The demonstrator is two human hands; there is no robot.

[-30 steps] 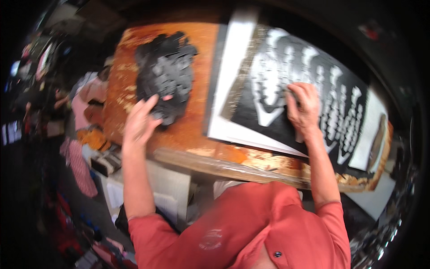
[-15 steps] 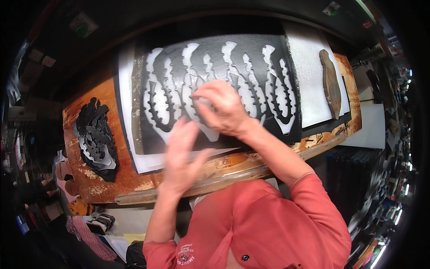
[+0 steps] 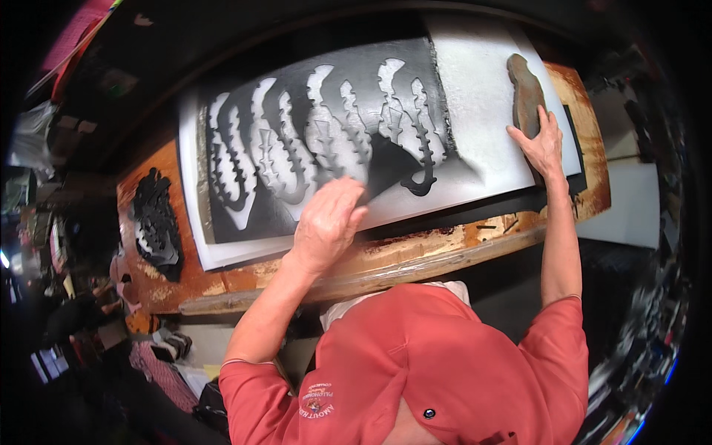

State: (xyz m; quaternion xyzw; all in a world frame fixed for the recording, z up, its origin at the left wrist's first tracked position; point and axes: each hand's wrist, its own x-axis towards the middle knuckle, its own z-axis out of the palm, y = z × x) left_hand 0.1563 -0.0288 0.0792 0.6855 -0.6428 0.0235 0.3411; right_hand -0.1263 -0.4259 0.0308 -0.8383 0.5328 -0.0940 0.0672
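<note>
A black sheet [image 3: 293, 111] with rows of jagged-edged cutouts lies on the white board [image 3: 475, 81]. My left hand [image 3: 326, 222] is closed at its near edge, where a lifted dark flap [image 3: 391, 169] is bent over; the fingertips are partly hidden. A black hook-shaped piece [image 3: 428, 180] with notched edges lies on the board just right of the flap. Farther right, my right hand [image 3: 543, 144] grips the lower part of a long, flat brown piece [image 3: 525, 87] with a wavy outline, thumb on its left side and fingers over its right.
A heap of black cut scraps [image 3: 156, 226] sits on the left of the worn wooden table [image 3: 189, 293]. Its raised front edge runs close to my body. A few dark slivers [image 3: 486, 227] lie near that edge. A pale panel [image 3: 623, 204] stands beyond the right end.
My right hand has moved from the sheet's middle to the brown piece. My left hand has closed at the sheet's near edge. The sheet's near right corner is now lifted and bent back.
</note>
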